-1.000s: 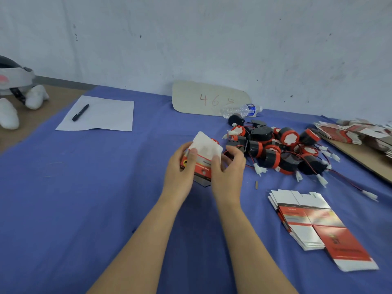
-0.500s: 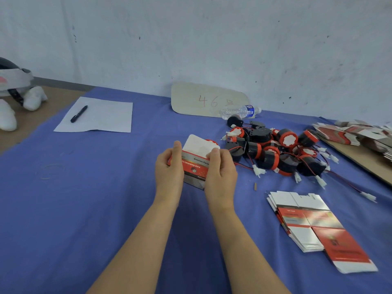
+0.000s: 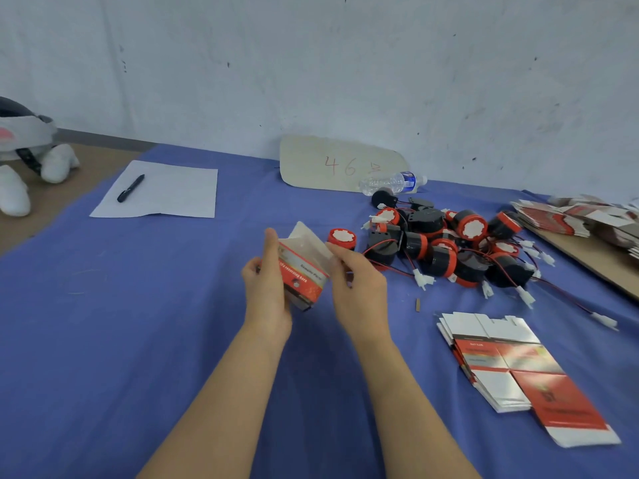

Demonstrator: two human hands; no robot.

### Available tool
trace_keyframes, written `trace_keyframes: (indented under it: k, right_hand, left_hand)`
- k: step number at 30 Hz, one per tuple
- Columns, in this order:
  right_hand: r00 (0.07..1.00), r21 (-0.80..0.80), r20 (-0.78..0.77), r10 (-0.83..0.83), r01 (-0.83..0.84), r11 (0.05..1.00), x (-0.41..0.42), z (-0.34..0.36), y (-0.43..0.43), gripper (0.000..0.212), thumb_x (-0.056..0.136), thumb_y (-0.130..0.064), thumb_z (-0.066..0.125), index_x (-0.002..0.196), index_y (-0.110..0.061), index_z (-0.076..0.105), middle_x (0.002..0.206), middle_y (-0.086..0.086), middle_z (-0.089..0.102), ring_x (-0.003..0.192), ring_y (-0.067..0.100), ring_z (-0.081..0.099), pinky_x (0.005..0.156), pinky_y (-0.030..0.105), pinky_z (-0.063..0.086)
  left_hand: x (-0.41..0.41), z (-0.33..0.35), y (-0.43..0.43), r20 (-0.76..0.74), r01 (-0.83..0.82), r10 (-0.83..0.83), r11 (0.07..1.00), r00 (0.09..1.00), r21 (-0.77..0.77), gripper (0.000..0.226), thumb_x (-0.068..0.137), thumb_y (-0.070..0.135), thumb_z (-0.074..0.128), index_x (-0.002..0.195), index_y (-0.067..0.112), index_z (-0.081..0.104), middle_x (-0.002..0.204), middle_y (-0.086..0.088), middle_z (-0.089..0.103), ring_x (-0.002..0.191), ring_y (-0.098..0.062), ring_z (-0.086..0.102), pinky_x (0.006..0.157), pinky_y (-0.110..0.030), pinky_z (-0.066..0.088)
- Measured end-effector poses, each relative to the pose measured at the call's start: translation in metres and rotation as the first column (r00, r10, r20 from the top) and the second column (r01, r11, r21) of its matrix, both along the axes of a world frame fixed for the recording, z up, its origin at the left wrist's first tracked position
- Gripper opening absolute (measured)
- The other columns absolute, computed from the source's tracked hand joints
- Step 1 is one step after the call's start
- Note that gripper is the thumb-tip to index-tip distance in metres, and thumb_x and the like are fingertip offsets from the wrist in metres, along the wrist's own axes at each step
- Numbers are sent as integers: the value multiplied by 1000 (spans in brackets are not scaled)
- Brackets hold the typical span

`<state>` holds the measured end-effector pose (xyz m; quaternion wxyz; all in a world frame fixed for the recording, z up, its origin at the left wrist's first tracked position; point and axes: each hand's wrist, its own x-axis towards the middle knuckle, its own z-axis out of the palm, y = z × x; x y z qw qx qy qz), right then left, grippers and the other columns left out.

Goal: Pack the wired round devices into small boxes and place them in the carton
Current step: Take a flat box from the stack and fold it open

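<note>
A small red, white and grey box (image 3: 304, 267) is held above the blue cloth at the table's middle, its white flap raised at the top. My left hand (image 3: 268, 285) grips its left side, thumb up along the edge. My right hand (image 3: 359, 285) pinches its right upper edge. Just right of the hands lies a heap of black and red round devices (image 3: 446, 247) with red-black wires and white plugs. A stack of flat unfolded boxes (image 3: 511, 368) lies near right. No carton is in view.
A white sheet (image 3: 166, 191) with a black pen (image 3: 130, 187) lies far left. A cardboard sign marked 46 (image 3: 339, 164) leans on the wall, with a water bottle (image 3: 394, 183) beside it. More flat boxes (image 3: 581, 219) sit on a board at far right. A plush toy (image 3: 24, 157) is at left.
The box has been turned in my hands, and its printed side now faces me more upright. My right hand has shifted from the box's front to its right upper edge.
</note>
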<state>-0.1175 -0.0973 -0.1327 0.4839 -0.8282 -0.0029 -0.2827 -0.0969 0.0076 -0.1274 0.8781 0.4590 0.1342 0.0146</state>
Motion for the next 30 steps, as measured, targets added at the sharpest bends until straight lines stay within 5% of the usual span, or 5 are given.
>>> trace_keyframes:
  k: [13,20,23,26,30]
  right_hand:
    - [905,402,-229,358,-247,882,-1,7,-14,30,100,-32,45,89,-18,69,84,-6,73,79,11,70,71,22,56]
    - [777,768,-349,524,-84,635,-4,6,3,41,102,-31,41,63,-16,41,44,-3,30,37,8,23,37,18,19]
    - [689,630,-502,522,-123,767,-5,4,9,35,101,-20,33,66,-16,35,45,-3,25,37,8,19,39,20,15]
    - [763,512,-545,349,-27,859,-2,8,7,37,100,-31,41,66,-17,35,42,-5,27,34,8,20,38,18,15]
    - [918,786,-308,250,98,610,2,12,-2,43,93,-51,51,79,-11,52,65,6,59,44,13,50,38,20,41]
  left_hand:
    - [0,7,19,-8,182,-182,980,983,75,51,82,60,57,108,17,65,100,-12,71,87,-26,71,76,-43,58]
    - [-4,6,25,169,448,-420,873,892,-193,54,70,67,56,81,19,78,85,-4,73,73,-24,71,62,-36,57]
    - [-4,5,25,132,426,-407,886,904,-182,52,76,66,54,70,18,74,70,-2,69,62,-22,68,56,-33,55]
    - [-5,7,20,120,400,-386,908,914,-122,53,78,67,53,81,18,74,81,-5,71,70,-23,70,59,-34,56]
    - [-5,9,8,178,149,-145,989,973,-13,54,89,61,47,114,16,63,107,-5,71,93,-17,70,76,-34,57]
